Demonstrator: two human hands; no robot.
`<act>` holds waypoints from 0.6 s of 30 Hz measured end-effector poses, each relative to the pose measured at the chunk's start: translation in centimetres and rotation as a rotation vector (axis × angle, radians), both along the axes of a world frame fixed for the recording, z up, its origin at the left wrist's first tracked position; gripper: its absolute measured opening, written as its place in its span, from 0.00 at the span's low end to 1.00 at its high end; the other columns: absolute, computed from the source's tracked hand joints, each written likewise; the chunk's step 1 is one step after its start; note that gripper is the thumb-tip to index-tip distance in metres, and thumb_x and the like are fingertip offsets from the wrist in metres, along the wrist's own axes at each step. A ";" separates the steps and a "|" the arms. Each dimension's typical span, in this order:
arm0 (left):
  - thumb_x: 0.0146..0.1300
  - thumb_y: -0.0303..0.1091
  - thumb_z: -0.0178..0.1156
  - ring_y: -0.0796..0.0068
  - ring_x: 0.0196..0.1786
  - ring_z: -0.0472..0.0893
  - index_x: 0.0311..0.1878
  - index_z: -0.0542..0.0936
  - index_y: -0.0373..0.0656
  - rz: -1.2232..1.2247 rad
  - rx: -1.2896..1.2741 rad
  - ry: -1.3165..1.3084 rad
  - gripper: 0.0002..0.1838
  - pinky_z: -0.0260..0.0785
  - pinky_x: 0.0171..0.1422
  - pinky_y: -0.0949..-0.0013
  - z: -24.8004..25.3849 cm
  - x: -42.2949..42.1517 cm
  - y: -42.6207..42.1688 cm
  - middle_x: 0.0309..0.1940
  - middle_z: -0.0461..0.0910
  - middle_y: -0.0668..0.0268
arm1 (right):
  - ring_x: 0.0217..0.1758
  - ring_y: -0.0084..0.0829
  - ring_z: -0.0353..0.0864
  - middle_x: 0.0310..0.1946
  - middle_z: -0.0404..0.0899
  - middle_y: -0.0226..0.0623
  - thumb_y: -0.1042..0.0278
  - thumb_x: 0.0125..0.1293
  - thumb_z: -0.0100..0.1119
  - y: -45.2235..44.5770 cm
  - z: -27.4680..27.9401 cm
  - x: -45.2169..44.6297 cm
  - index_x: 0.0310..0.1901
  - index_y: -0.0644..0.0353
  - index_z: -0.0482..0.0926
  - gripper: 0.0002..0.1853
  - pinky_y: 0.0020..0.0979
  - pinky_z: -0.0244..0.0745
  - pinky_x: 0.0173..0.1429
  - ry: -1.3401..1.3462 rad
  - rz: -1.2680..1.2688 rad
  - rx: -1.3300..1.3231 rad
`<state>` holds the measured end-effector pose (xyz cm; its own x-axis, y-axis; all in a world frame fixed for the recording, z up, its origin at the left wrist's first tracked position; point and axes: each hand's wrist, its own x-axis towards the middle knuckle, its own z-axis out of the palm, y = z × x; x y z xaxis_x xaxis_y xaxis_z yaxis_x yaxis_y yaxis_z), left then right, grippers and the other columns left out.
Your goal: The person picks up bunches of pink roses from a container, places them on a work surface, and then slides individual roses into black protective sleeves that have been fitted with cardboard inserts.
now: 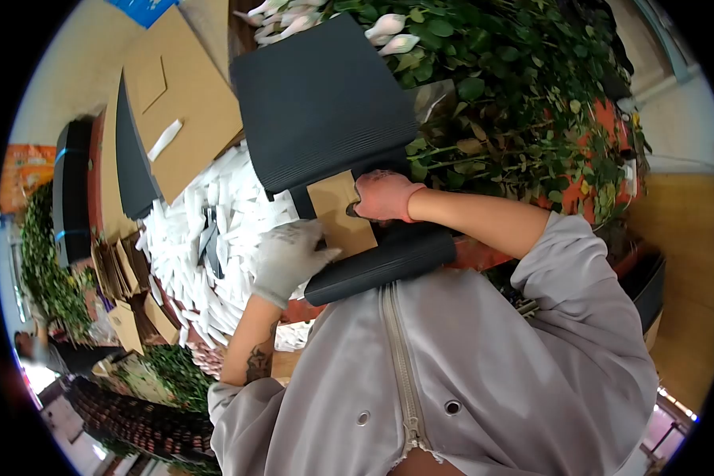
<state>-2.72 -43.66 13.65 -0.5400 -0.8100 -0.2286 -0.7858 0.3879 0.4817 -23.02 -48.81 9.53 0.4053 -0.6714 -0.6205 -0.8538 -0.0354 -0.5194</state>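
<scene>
- The brown card (343, 214) lies between the hands, its far edge reaching the big black sheet (317, 99) and its near edge meeting the folded black sheet (385, 266).
- The left hand (287, 255), in a pale glove, is at the card's left edge with fingers bent; I cannot tell whether they pinch it.
- The right hand (386, 196), in a pink glove, sits curled over the card's right edge; its grip underneath is hidden.
- Room to move is tight: the white sleeves (214, 262) crowd up to the left hand, leafy stems (492, 103) fill the space beyond the right, and the folded sheet runs close along the grey jacket (452, 341).
- The big sheet's near edge spans the space just beyond both hands.
- Counted: two gloved hands, one card between them, one big sheet, one folded sheet.
- One loose sleeve (165, 140) lies on the cardboard stack (194, 99); two wrapped flowers (401, 44) show right of the big sheet.
- One black roll (71, 194) at far left has two blue bands; the piled sleeves are too many to count.
</scene>
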 end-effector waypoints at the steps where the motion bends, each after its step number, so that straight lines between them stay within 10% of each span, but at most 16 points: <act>1: 0.52 0.49 0.61 0.59 0.36 0.80 0.33 0.78 0.42 -0.018 -0.006 -0.007 0.18 0.70 0.41 0.60 -0.3 -0.9 -0.6 0.28 0.80 0.60 | 0.44 0.47 0.79 0.35 0.80 0.52 0.57 0.56 0.52 -0.1 0.4 0.0 0.35 0.71 0.78 0.20 0.38 0.72 0.52 -0.007 -0.018 -0.006; 11: 0.52 0.56 0.58 0.57 0.40 0.80 0.40 0.79 0.48 -0.133 0.149 -0.261 0.22 0.70 0.43 0.56 -0.7 -4.8 -1.6 0.35 0.81 0.57 | 0.47 0.43 0.79 0.41 0.79 0.51 0.57 0.52 0.53 0.2 1.2 0.1 0.40 0.67 0.79 0.21 0.39 0.75 0.47 0.146 0.192 -0.249; 13: 0.51 0.58 0.58 0.58 0.37 0.81 0.36 0.80 0.49 -0.105 0.095 -0.193 0.22 0.72 0.41 0.57 -2.3 -4.4 -1.4 0.34 0.82 0.59 | 0.46 0.44 0.79 0.41 0.78 0.54 0.56 0.55 0.50 1.0 1.2 -0.6 0.43 0.68 0.77 0.23 0.41 0.74 0.49 0.243 0.556 -0.443; 16: 0.48 0.52 0.63 0.57 0.34 0.80 0.42 0.80 0.47 -0.141 0.013 -0.069 0.22 0.72 0.41 0.57 -1.9 -2.9 -2.4 0.30 0.80 0.56 | 0.47 0.42 0.77 0.44 0.77 0.41 0.53 0.56 0.54 0.3 9.7 -4.7 0.46 0.54 0.76 0.19 0.40 0.69 0.55 -0.317 0.283 -0.500; 18: 0.46 0.51 0.65 0.56 0.46 0.76 0.47 0.78 0.48 -0.163 -0.168 -0.142 0.26 0.68 0.51 0.57 -1.4 -3.3 -2.8 0.45 0.75 0.55 | 0.51 0.37 0.75 0.46 0.77 0.36 0.58 0.58 0.56 -2.6 15.1 -8.5 0.46 0.47 0.78 0.14 0.37 0.67 0.58 -0.479 0.203 -0.602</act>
<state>-6.06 -46.50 12.20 -0.6384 -0.7481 -0.1812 -0.7617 0.5800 0.2889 -31.55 -51.39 24.66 0.6864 -0.7206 0.0979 -0.4896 -0.5575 -0.6705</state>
